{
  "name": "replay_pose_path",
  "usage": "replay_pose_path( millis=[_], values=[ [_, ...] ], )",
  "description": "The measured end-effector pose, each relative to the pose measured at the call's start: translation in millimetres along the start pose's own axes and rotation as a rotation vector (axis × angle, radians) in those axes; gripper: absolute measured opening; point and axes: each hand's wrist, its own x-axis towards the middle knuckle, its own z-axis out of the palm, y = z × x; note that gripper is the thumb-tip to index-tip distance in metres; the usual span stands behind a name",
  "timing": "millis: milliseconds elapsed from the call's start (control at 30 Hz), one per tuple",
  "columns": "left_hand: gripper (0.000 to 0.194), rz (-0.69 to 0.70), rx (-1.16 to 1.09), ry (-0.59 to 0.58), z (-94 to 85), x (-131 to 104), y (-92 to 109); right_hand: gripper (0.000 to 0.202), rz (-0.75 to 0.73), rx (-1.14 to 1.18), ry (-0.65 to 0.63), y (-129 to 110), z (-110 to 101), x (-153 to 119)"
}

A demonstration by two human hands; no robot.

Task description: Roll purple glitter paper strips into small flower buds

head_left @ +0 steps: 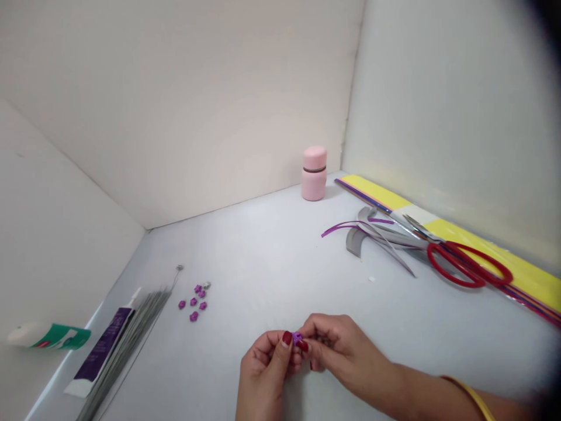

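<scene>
Between my fingertips is a small purple paper star, partly covered by the thumbs. My left hand pinches it from the left side, and my right hand pinches it from the right. Both hands are closed, just above the front part of the white table. To the left lies a cluster of several small puffy purple stars, with a silvery piece at its upper edge.
At left lie a bundle of thin grey wires, a purple-and-white tube and a green-and-white tube. A pink jar stands at the back. Red-handled scissors, paper strips and a yellow packet lie right.
</scene>
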Motion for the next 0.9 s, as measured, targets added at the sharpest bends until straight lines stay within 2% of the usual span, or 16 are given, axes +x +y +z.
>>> replay_pose_path(
  millis=[67,233,367,467,733,900],
  values=[
    [0.03,0.019,0.015,-0.004,-0.6,0.4,-0.5,0.012,0.04,0.103,0.014,-0.6,1.8,0.4],
    [0.026,0.084,0.089,-0.006,-1.6,-0.3,-2.0,0.009,-0.006,0.154,0.015,-5.2,3.2,-0.6],
    [0.027,0.041,0.045,-0.053,-1.1,-0.7,-0.3,0.01,-0.015,0.265,0.029,-1.8,1.7,0.4],
    [0.024,0.01,0.045,-0.069,-1.5,0.5,1.0,0.015,-0.022,0.258,0.045,1.7,0.7,0.7],
    [0.024,0.019,0.075,-0.028,-3.2,1.7,-0.2,0.012,-0.031,0.26,-0.003,1.9,-0.3,0.6],
    [0.023,-0.003,0.042,-0.013,-0.7,-0.2,3.7,0.013,0.018,0.298,-0.011,1.3,-0.1,0.2]
  ],
)
